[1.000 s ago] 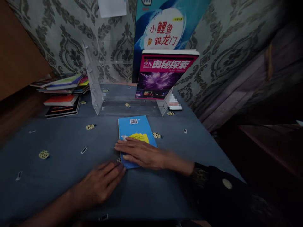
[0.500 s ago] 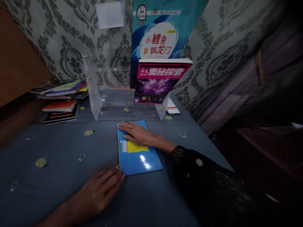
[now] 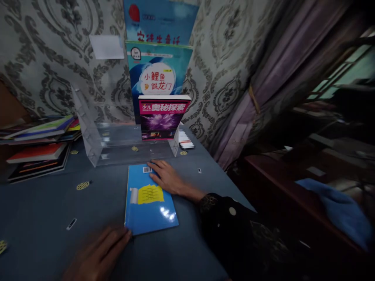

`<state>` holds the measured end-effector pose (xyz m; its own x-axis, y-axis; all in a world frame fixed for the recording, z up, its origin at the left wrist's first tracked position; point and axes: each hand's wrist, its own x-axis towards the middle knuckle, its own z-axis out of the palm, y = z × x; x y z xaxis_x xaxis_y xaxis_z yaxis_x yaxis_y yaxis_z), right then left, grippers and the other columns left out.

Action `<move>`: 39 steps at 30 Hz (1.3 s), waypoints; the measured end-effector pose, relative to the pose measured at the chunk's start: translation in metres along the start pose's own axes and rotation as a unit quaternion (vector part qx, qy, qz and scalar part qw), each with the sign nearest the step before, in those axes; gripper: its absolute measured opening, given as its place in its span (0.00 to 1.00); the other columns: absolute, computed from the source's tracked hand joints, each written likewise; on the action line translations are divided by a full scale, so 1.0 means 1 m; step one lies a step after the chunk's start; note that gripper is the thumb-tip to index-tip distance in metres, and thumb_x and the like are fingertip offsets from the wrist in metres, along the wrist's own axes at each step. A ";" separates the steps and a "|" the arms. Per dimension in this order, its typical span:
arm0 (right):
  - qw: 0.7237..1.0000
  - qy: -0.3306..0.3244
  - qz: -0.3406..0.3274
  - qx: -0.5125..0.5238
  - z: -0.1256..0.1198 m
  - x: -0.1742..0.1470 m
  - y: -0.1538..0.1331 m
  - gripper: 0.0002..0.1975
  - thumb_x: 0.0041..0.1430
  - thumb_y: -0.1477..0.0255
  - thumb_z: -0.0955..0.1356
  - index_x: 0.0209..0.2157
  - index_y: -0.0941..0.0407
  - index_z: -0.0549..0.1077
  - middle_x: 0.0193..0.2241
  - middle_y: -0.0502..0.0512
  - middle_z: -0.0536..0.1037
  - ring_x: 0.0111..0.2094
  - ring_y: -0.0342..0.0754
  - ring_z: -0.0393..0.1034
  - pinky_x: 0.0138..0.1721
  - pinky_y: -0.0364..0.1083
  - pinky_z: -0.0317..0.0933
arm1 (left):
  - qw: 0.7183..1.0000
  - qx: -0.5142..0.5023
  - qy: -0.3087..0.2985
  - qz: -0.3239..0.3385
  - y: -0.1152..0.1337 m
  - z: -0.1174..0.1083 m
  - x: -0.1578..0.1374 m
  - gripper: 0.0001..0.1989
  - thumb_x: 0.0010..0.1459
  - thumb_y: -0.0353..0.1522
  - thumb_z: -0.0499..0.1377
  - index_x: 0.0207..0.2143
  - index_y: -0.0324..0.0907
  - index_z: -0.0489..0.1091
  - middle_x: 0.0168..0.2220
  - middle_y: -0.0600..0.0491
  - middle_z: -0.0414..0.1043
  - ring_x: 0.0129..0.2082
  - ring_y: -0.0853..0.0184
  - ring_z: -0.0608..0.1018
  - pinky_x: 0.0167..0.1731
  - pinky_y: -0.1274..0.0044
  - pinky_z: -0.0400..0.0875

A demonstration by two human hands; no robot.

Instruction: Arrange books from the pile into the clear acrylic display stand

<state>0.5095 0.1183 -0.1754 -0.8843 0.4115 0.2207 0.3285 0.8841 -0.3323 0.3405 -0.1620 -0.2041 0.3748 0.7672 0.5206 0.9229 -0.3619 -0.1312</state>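
A blue book (image 3: 149,220) with a yellow patch and a barcode lies flat on the tablecloth, in front of a clear acrylic stand. My right hand (image 3: 167,178) rests on its upper right edge, fingers stretched out and spread. Down by the book's lower left corner is my left hand (image 3: 101,249), its fingers extended and somewhat blurred, the tips touching or very near that corner. Neither hand is wrapped round anything.
The clear acrylic stand (image 3: 90,146) holds a magenta book (image 3: 161,121), a teal book (image 3: 158,78) and a blue book (image 3: 164,19) in tiers. Stacked books (image 3: 38,152) lie at the left. A curtain (image 3: 237,117) hangs beyond the table's right edge.
The view has swung to the right. My right hand has slid from across the book's top toward its right edge, uncovering the barcode. My left hand stays by the lower left corner.
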 end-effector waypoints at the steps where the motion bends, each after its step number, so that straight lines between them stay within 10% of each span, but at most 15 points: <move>1: 1.000 0.006 0.015 -0.005 -0.001 -0.004 -0.003 0.25 0.71 0.65 0.61 0.63 0.63 0.64 0.62 0.68 0.67 0.63 0.56 0.60 0.65 0.56 0.54 | 1.000 -0.004 0.008 -0.010 -0.002 0.004 -0.002 0.23 0.66 0.24 0.48 0.60 0.45 0.69 0.46 0.50 0.80 0.43 0.66 0.81 0.42 0.79 0.77; 17: 0.994 0.026 0.110 0.003 -0.010 -0.079 -0.021 0.28 0.69 0.58 0.61 0.65 0.56 0.60 0.65 0.69 0.61 0.60 0.64 0.59 0.58 0.65 0.59 | 0.993 0.118 0.000 -0.007 -0.012 -0.013 0.058 0.26 0.70 0.47 0.47 0.41 0.42 0.79 0.41 0.49 0.82 0.39 0.59 0.81 0.38 0.70 0.73; 21: 0.993 0.018 0.115 -0.004 -0.011 -0.085 -0.023 0.27 0.69 0.58 0.62 0.64 0.56 0.62 0.65 0.69 0.59 0.59 0.64 0.59 0.58 0.65 0.59 | 0.993 0.119 -0.012 0.011 0.002 0.005 0.057 0.34 0.62 0.56 0.52 0.53 0.40 0.74 0.51 0.45 0.78 0.46 0.56 0.79 0.43 0.69 0.70; 27: 0.994 0.036 0.103 0.006 -0.012 -0.085 -0.022 0.27 0.68 0.61 0.64 0.64 0.56 0.62 0.65 0.69 0.60 0.59 0.63 0.60 0.58 0.64 0.61 | 0.994 0.087 -0.063 0.034 0.028 0.047 0.051 0.41 0.63 0.54 0.50 0.71 0.44 0.47 0.60 0.47 0.70 0.57 0.52 0.73 0.52 0.65 0.64; 39: 0.988 0.119 0.013 0.096 0.002 -0.089 -0.014 0.17 0.68 0.67 0.64 0.53 0.58 0.72 0.52 0.65 0.74 0.54 0.57 0.69 0.55 0.59 0.67 | 0.981 0.124 -0.149 -0.017 -0.029 0.002 0.044 0.31 0.59 0.30 0.50 0.66 0.44 0.62 0.65 0.50 0.64 0.61 0.55 0.72 0.52 0.66 0.71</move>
<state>0.5828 0.0687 -0.1925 -0.7656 0.4944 0.4116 0.2616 0.8238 -0.5028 0.3306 -0.1163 -0.1792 0.3192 0.9102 0.2640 0.9144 -0.2226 -0.3381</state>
